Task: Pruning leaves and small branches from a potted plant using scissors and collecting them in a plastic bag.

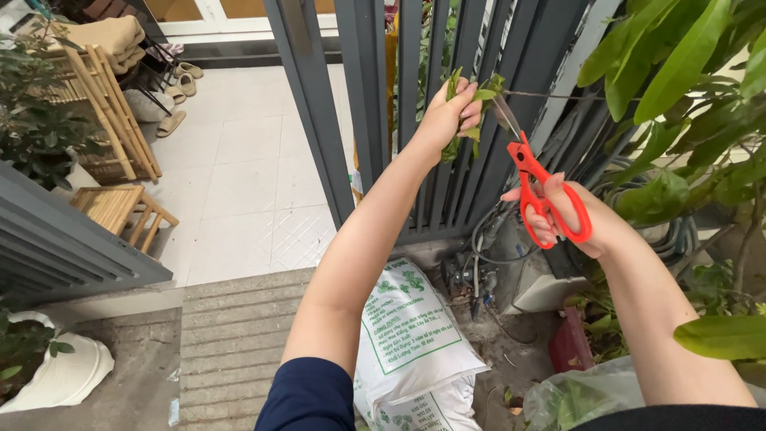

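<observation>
Pruning is at the cutting step: the left hand (pixel 447 116) is closed around a bunch of green leafy sprigs (pixel 459 112) on a thin brown twig (pixel 550 96) by the grey metal gate (pixel 447 183). The right hand (pixel 570 215), fingers through the loops, holds orange-handled scissors (pixel 538 187) with blades apart at the twig. By my judgement, closing the blades squarely comes next. Both arms reach up and forward.

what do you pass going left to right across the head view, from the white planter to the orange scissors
White ceramic planter → slatted bamboo stool → white printed soil bag → left hand gripping a leafy green sprig → orange-handled scissors in the right hand.
</observation>
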